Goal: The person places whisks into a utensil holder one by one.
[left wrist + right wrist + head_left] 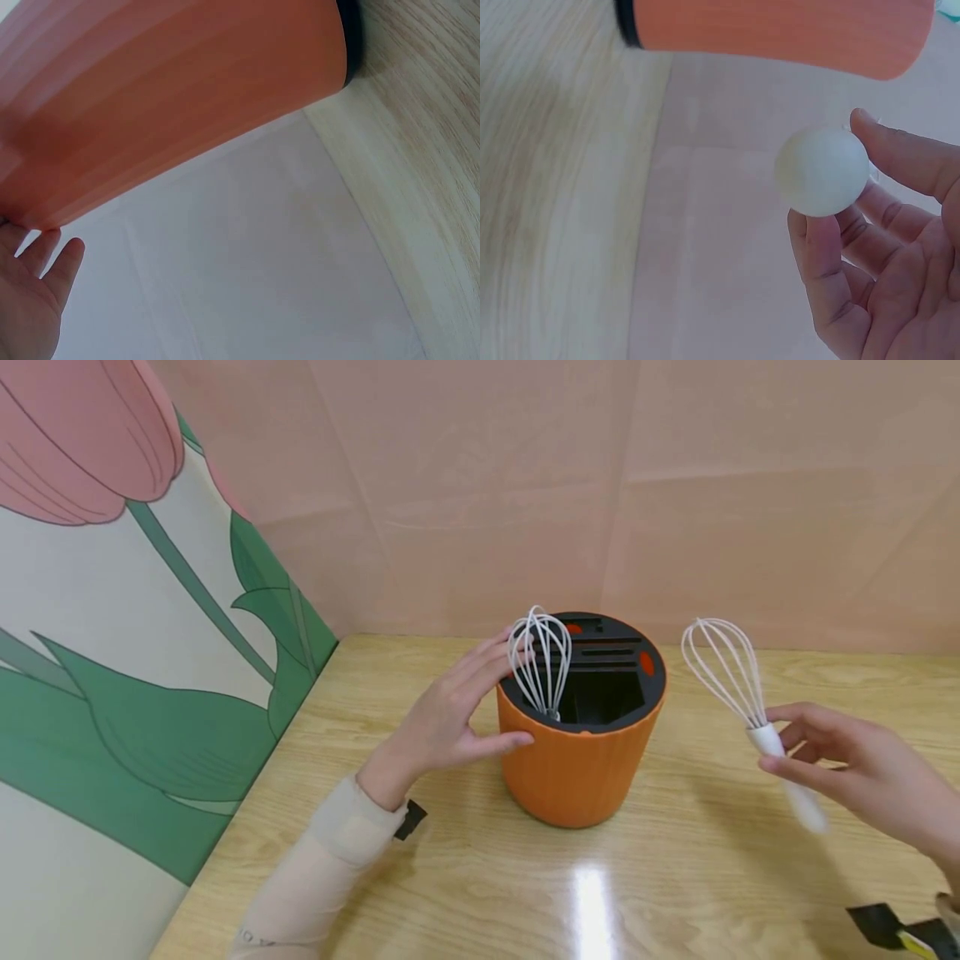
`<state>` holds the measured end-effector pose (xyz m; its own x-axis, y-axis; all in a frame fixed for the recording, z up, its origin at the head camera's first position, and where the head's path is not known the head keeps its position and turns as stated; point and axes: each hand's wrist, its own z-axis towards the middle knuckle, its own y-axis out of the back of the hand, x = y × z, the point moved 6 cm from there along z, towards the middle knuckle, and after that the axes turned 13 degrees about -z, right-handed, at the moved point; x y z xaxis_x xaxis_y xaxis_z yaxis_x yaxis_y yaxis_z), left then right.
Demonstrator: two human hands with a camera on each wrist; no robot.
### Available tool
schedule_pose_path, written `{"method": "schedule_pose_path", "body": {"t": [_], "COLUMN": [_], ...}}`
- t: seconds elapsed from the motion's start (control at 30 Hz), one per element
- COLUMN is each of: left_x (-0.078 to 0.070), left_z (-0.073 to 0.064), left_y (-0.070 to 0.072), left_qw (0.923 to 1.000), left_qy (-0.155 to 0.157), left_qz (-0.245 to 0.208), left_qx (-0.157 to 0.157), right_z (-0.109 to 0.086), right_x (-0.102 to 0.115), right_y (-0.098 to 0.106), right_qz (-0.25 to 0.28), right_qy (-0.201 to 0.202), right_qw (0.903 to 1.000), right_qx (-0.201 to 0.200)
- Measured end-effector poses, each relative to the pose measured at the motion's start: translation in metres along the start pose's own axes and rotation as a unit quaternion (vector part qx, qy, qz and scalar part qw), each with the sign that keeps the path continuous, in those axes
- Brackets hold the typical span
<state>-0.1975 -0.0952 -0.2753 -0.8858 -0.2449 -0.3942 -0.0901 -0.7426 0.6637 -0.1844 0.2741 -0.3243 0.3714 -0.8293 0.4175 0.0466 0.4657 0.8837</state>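
An orange utensil holder (pixel 573 781) with a black slotted top (pixel 611 639) stands upright on the table. A whisk (pixel 553 713) stands in it at the left, wire head up, its handle hidden inside. My left hand (pixel 442 718) touches the holder's left side and rim, fingers extended behind that whisk and thumb toward the front. Right of the holder, my right hand (pixel 862 768) pinches a second white whisk (pixel 765 741) by the upper handle, wires up and tilted left. In the right wrist view, its rounded handle end (pixel 821 172) faces the camera, apart from the holder.
The wood-grain table (pixel 450 877) reaches back to a pinkish sheet (pixel 480 510). On the left, a panel with a printed tulip (pixel 82 435) and green leaves borders the table. Black straps (pixel 408 820) show at the wrists.
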Motion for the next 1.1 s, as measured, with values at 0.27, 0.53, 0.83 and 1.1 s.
{"method": "schedule_pose_path", "body": {"t": [0.27,0.53,0.83,1.1], "left_x": [0.001,0.002,0.002,0.002], "left_z": [0.001,0.002,0.002,0.000], "left_y": [-0.001,-0.001,-0.001,0.000], "left_qw": [1.0000,0.9999,0.9999,0.9999], "left_qy": [-0.006,-0.010,-0.016,-0.012], "left_qz": [-0.002,-0.002,-0.003,-0.003], "left_qx": [0.000,-0.002,-0.004,-0.010], "right_z": [0.003,0.011,0.013,0.019], "right_x": [0.019,0.036,0.055,0.070], "right_y": [0.005,0.008,0.012,0.017], "right_qz": [0.038,0.091,0.139,0.143], "right_qy": [0.010,0.030,0.060,0.073], "right_qw": [0.9991,0.9948,0.9869,0.9849], "right_qx": [-0.014,-0.035,-0.054,-0.066]}}
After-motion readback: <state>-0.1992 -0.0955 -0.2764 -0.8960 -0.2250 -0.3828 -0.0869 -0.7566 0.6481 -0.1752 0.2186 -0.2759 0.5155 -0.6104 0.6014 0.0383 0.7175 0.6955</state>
